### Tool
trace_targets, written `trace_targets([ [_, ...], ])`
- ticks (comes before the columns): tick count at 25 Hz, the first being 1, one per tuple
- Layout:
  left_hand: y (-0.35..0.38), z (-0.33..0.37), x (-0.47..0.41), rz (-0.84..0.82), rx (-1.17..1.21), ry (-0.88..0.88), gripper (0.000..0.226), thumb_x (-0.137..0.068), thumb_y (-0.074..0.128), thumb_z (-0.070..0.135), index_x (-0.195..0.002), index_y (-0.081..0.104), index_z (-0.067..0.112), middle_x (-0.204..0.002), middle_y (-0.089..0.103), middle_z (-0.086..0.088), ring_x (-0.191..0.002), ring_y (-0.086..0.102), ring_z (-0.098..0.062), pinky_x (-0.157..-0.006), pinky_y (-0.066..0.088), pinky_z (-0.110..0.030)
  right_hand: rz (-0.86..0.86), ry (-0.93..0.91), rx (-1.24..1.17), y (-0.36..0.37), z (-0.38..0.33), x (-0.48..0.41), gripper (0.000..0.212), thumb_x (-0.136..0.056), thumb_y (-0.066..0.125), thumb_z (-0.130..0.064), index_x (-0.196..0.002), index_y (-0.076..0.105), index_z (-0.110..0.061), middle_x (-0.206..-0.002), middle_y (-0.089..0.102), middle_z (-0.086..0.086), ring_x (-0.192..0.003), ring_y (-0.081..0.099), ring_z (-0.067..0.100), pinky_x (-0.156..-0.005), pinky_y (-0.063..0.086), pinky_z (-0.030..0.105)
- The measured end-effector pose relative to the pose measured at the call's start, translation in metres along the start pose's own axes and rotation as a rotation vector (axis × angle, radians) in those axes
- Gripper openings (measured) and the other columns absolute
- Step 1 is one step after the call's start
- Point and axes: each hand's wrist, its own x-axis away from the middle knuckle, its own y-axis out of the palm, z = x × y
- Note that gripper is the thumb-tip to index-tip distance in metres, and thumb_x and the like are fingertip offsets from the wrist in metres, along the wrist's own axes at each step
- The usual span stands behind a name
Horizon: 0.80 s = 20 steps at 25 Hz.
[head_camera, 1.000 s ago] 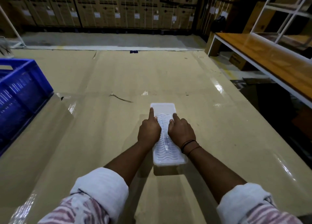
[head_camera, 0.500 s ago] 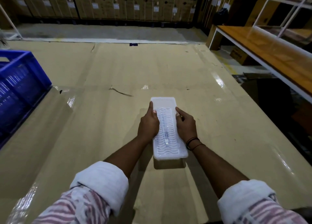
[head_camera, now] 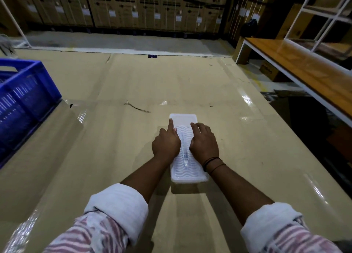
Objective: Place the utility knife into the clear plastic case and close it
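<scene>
The clear plastic case [head_camera: 183,119] lies lengthwise on the tan table, its wavy-ribbed lid down on top. Through the lid I faintly see the utility knife [head_camera: 185,155] as a slim shape along the middle. My left hand [head_camera: 166,143] presses on the case's left edge, index finger stretched forward along the rim and the other fingers curled. On the right half of the lid, my right hand [head_camera: 203,144] lies with fingers bent over it. Both hands touch the case.
A blue plastic crate [head_camera: 24,100] stands at the table's left edge. Past the table's right edge are a wooden bench [head_camera: 304,68] and a white rack [head_camera: 323,24]. Stacked cardboard boxes [head_camera: 152,7] line the back wall. A thin dark scrap [head_camera: 137,108] lies beyond the case.
Half a second ago both hands gripped the case's sides; now they sit on top of the lid, pressing it down. The case stays in place.
</scene>
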Motion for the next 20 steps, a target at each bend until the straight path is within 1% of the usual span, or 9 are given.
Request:
trace_targets([
  [3,0.002,0.001,-0.001,0.056,-0.127,0.051,0.053,-0.109,0.03,0.039,-0.161,0.027,0.027,-0.128,0.053,-0.016,-0.101,0.064,-0.036,-0.072,0.048,-0.041,-0.012,-0.041,-0.003,-0.002,0.001,-0.002,0.049,-0.082,0.05,-0.004,-0.129,0.062,-0.007,-0.137,0.058,0.012,-0.119,0.053,0.034,-0.093,0.047,0.043],
  [5,0.004,0.0,-0.001,0.08,-0.161,0.078,0.052,-0.108,0.032,0.037,-0.159,0.03,0.025,-0.131,0.052,-0.016,-0.104,0.061,-0.036,-0.077,0.052,-0.043,-0.002,-0.047,-0.004,-0.003,0.001,-0.001,0.047,-0.081,0.051,-0.004,-0.127,0.064,-0.006,-0.136,0.06,0.013,-0.118,0.054,0.035,-0.091,0.048,0.044],
  [8,0.006,-0.001,-0.003,0.072,-0.15,0.1,0.053,-0.108,0.032,0.036,-0.16,0.028,0.025,-0.139,0.05,-0.014,-0.112,0.056,-0.036,-0.084,0.054,-0.045,0.003,-0.064,-0.002,-0.003,0.002,0.0,0.046,-0.081,0.053,-0.005,-0.125,0.065,-0.006,-0.134,0.061,0.013,-0.116,0.056,0.036,-0.089,0.049,0.044],
  [12,0.004,0.0,-0.005,0.049,-0.138,0.101,0.055,-0.109,0.031,0.036,-0.162,0.022,0.024,-0.149,0.044,-0.013,-0.124,0.051,-0.036,-0.096,0.051,-0.045,0.018,-0.085,-0.001,-0.004,0.004,-0.002,0.043,-0.075,0.059,-0.004,-0.117,0.07,-0.007,-0.126,0.066,0.013,-0.11,0.061,0.036,-0.083,0.052,0.044],
  [15,-0.004,0.002,-0.004,0.01,-0.169,0.103,0.056,-0.109,0.03,0.037,-0.163,0.02,0.024,-0.156,0.038,-0.011,-0.131,0.048,-0.034,-0.103,0.046,-0.044,-0.011,-0.098,0.06,-0.006,0.003,-0.002,0.037,-0.066,0.067,-0.006,-0.102,0.074,-0.009,-0.11,0.071,0.011,-0.096,0.066,0.035,-0.071,0.054,0.042],
  [16,-0.006,0.002,-0.005,0.006,-0.193,0.128,0.056,-0.109,0.03,0.037,-0.162,0.021,0.023,-0.157,0.037,-0.01,-0.132,0.048,-0.033,-0.104,0.045,-0.044,-0.021,-0.11,0.083,-0.007,0.004,-0.005,0.034,-0.066,0.065,-0.009,-0.099,0.073,-0.011,-0.108,0.071,0.009,-0.095,0.066,0.033,-0.072,0.053,0.041],
  [17,-0.011,0.002,-0.006,0.006,-0.218,0.16,0.055,-0.109,0.03,0.038,-0.161,0.025,0.024,-0.158,0.038,-0.008,-0.133,0.048,-0.031,-0.104,0.045,-0.044,-0.054,-0.11,0.091,-0.01,0.003,-0.008,0.031,-0.07,0.061,-0.012,-0.099,0.072,-0.014,-0.108,0.069,0.007,-0.097,0.064,0.031,-0.075,0.051,0.04],
  [19,-0.021,0.0,-0.011,0.049,-0.224,0.233,0.052,-0.107,0.033,0.04,-0.157,0.033,0.025,-0.156,0.041,-0.004,-0.133,0.049,-0.028,-0.103,0.045,-0.044,-0.084,-0.117,0.101,-0.011,0.004,-0.015,0.032,-0.077,0.052,-0.018,-0.104,0.069,-0.019,-0.114,0.065,0.002,-0.105,0.059,0.028,-0.082,0.046,0.039],
  [20,-0.028,0.001,-0.015,0.049,-0.234,0.251,0.052,-0.106,0.034,0.042,-0.155,0.035,0.026,-0.155,0.043,-0.002,-0.132,0.049,-0.027,-0.102,0.045,-0.044,-0.081,-0.134,0.097,-0.01,0.005,-0.018,0.034,-0.078,0.05,-0.02,-0.107,0.068,-0.021,-0.116,0.064,0.001,-0.108,0.058,0.027,-0.084,0.045,0.038],
])
